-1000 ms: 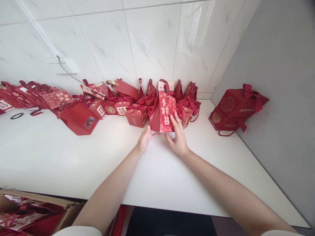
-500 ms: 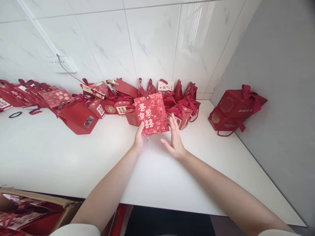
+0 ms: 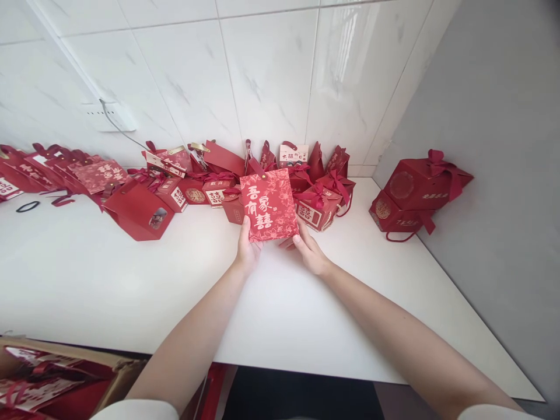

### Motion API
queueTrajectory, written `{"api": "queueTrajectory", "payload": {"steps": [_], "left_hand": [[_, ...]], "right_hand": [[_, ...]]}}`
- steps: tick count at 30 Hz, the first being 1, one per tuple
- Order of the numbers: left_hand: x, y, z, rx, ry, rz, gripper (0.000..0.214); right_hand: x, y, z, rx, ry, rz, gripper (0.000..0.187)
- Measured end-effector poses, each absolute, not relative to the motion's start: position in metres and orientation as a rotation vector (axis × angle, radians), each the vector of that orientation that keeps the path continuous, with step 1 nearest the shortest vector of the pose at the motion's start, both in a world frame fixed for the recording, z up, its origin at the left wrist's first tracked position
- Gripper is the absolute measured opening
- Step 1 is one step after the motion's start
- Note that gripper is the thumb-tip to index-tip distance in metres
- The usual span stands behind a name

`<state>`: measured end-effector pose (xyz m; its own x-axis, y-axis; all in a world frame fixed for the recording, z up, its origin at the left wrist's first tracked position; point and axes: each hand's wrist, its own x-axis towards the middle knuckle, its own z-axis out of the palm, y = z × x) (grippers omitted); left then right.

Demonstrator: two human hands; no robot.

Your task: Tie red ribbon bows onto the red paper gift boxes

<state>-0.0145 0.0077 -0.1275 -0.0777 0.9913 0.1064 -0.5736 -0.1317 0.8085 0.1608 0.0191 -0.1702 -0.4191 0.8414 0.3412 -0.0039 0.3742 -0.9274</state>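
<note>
Between my hands, above the white tabletop, is a red gift box (image 3: pixel 280 204) with pale flowers, white Chinese characters and a small gold stud at its top. My left hand (image 3: pixel 248 248) grips its lower left corner, thumb on the front. At the lower right corner, my right hand (image 3: pixel 310 251) holds it too, thumb at the front edge and fingers partly hidden behind. Just behind it stand other red boxes, among them a ribboned one (image 3: pixel 318 209) with a white label on the right and a small plain one (image 3: pixel 234 205) on the left.
A row of red gift boxes lines the tiled wall; a larger red box (image 3: pixel 139 210) lies at its front left. Two stacked red boxes (image 3: pixel 417 192) stand by the grey panel (image 3: pixel 494 175). A cardboard carton (image 3: pixel 118 379) of red packages sits lower left. A cable (image 3: pixel 120 128) hangs from the socket.
My right hand, earlier spread beside the box's right edge, has moved down and closed on its lower right corner. The box has shifted slightly left and stays in my left hand.
</note>
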Motion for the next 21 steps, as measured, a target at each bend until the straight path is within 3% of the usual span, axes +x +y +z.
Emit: {"api": "queueTrajectory", "payload": {"steps": [12, 21], "left_hand": [[-0.0167, 0.0102, -0.1323, 0.84, 0.785, 1.621, 0.047], [-0.0162, 0.0097, -0.1311, 0.862, 0.798, 1.614, 0.048]], "right_hand": [[0.1592, 0.0221, -0.1694, -0.666, -1.638, 1.328, 0.051], [0.1595, 0.0221, -0.1706, -0.697, -1.64, 1.334, 0.056]]}}
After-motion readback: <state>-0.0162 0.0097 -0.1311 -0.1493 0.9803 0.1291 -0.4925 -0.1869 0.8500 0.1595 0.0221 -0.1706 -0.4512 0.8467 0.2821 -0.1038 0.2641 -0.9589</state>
